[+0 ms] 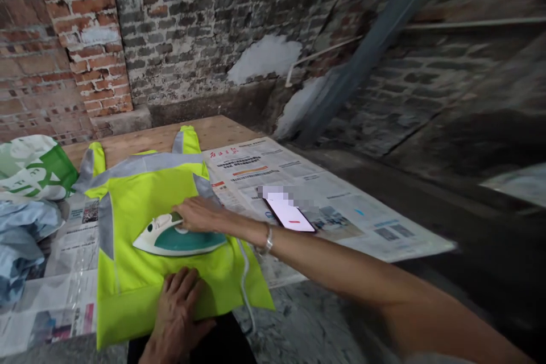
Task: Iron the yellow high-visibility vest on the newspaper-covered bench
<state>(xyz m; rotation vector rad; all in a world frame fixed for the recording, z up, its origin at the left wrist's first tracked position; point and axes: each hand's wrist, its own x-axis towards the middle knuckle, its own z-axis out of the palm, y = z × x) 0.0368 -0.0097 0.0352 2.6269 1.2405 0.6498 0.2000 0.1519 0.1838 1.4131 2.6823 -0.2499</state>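
A bright yellow high-visibility top [140, 193] with grey panels lies spread on the newspaper-covered table, its sleeves at the far side. My right hand [198, 213] is closed around the handle of a white and green clothes iron [183, 239]. The iron rests on the middle of the top, its tip pointing left. From its rear a white cord [244, 276] runs down over the fabric and past the near edge. My left hand [181, 301] lies palm down on the top's near edge, below the iron, fingers stretched out on the cloth.
A phone [292, 213] with a lit screen lies on newspaper [341, 210] to the right. At the left are a green and white bag [38, 168] and crumpled light-blue cloth [23, 239]. Bare wooden board [209, 128] shows at the back, before a brick wall [179, 28].
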